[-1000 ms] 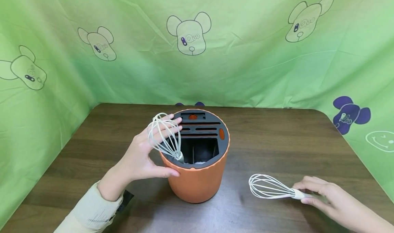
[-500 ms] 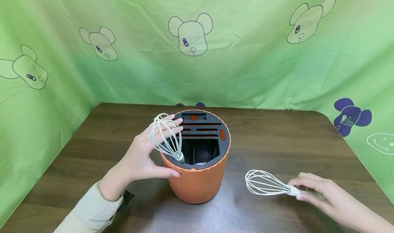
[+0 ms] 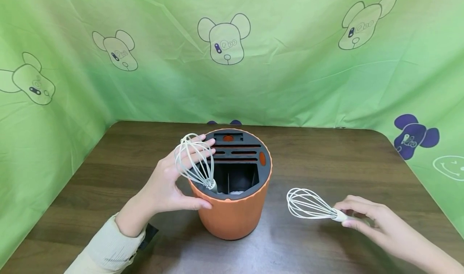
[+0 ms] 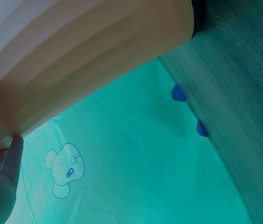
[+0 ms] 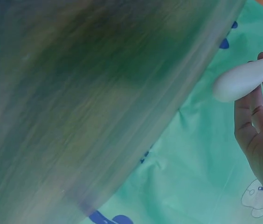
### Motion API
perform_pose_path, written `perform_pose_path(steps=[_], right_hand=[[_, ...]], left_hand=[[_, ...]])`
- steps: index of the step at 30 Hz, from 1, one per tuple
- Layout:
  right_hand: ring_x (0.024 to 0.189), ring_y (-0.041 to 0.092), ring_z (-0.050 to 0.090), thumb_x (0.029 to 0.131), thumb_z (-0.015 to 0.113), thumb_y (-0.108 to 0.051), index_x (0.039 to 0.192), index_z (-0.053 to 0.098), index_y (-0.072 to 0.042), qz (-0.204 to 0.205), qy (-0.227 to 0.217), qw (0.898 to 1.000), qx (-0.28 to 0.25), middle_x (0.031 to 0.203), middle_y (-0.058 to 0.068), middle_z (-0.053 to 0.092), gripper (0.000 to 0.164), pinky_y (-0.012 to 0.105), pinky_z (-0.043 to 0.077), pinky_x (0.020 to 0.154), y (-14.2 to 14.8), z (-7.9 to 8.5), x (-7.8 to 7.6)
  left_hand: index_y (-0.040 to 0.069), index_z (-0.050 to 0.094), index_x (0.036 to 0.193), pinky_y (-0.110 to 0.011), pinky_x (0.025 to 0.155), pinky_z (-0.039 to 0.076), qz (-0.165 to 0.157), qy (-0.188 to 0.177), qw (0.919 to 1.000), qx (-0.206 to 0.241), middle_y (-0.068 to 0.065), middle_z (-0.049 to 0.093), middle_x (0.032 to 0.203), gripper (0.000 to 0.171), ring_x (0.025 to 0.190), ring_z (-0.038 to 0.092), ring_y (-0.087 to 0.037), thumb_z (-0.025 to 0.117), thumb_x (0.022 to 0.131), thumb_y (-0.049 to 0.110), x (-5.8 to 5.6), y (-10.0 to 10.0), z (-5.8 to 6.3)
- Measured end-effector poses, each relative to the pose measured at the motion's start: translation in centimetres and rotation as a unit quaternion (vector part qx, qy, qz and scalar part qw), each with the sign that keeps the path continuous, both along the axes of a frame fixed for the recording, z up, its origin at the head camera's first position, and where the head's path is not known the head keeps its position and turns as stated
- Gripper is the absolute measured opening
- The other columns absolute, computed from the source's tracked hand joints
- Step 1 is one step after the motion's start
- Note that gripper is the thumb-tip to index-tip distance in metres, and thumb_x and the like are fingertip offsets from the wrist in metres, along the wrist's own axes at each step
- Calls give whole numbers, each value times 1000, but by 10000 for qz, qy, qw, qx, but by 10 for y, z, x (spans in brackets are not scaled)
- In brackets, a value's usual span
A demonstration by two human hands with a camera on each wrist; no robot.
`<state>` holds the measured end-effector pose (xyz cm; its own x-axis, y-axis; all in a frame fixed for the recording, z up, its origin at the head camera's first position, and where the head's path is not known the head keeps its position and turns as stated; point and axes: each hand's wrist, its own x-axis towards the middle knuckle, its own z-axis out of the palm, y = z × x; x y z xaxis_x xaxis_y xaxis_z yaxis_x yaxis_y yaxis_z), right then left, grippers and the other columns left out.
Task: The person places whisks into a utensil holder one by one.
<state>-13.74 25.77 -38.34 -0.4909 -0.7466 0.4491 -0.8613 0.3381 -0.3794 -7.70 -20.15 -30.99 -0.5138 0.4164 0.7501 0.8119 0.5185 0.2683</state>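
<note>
An orange, pot-shaped utensil holder [image 3: 232,219] with a dark slotted top stands mid-table. One white whisk [image 3: 195,161] leans left, handle down in its front compartment. Behind that whisk's wires, my left hand [image 3: 168,181] rests at the holder's left rim. Its fingers stretch across the top, and its thumb lies on the outer front wall. To the right, my right hand [image 3: 369,221] pinches a second white whisk [image 3: 308,203] by the handle, wires pointing left. Most of that whisk's handle [image 5: 243,79] shows in the right wrist view.
The dark wooden table [image 3: 319,157] has rounded back corners. A green cloth [image 3: 282,85] printed with bear heads hangs behind it and along both sides. Near my left sleeve [image 3: 108,246] lies a small black thing [image 3: 148,235], partly covered by the wrist.
My right hand has moved the second whisk a little left and farther from me, toward the holder. My left hand, the holder and the first whisk have stayed in place.
</note>
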Motion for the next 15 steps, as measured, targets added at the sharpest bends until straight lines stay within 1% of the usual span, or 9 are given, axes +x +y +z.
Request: perform_pose_path(steps=[6,15], right_hand=[[86,-6,56,69,78,13,114,65,-18,189,-109,9996,-167,98,-18,60,56,9,45,75,-8,3,-4],[88,-3,59,74,76,13,114,64,-19,203,-438,9986,-211,98,-16,62,53,9,48,80,-17,10,-3]], left_hand=[[6,59,135,-36,118,37,-3,-1,10000,-21,-13,59,141,85,140,46,-33,75,76,65,0,0,0],[6,59,136,-36,118,36,7,-16,10000,-20,-13,59,141,86,140,46,-33,74,76,66,0,0,-1]])
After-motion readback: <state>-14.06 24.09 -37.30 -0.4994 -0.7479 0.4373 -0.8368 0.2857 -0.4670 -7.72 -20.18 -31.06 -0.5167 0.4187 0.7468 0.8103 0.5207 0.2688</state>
